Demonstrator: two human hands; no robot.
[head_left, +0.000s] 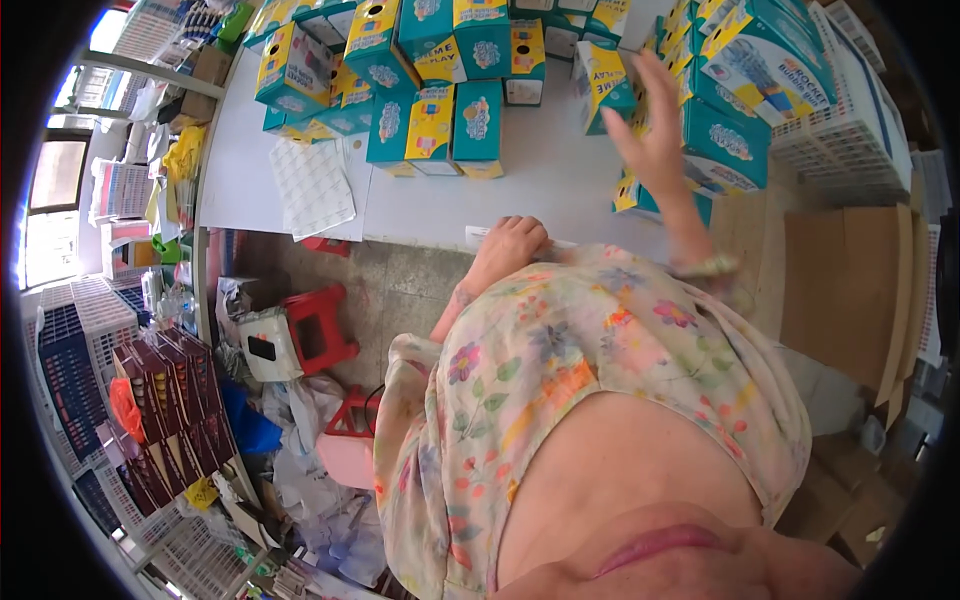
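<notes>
Near the front edge of the white table [405,215], my left hand [510,243] rests with its fingers curled down. A narrow white strip [477,233] shows beside its knuckles; what lies under the fingers is hidden. My right hand [650,135] is raised over the table's right side, fingers apart and nothing in it. Right beside its fingertips stands a teal and yellow cardboard box [602,88]; I cannot tell whether they touch. Three similar teal and yellow boxes [430,133] stand in a row at the table's middle.
Several more such boxes [385,45] are piled at the back, and others form a stack [725,140] on the right. A printed white sheet [313,188] lies on the left. Brown cardboard [845,290] stands at right; a red stool [322,328] is on the floor.
</notes>
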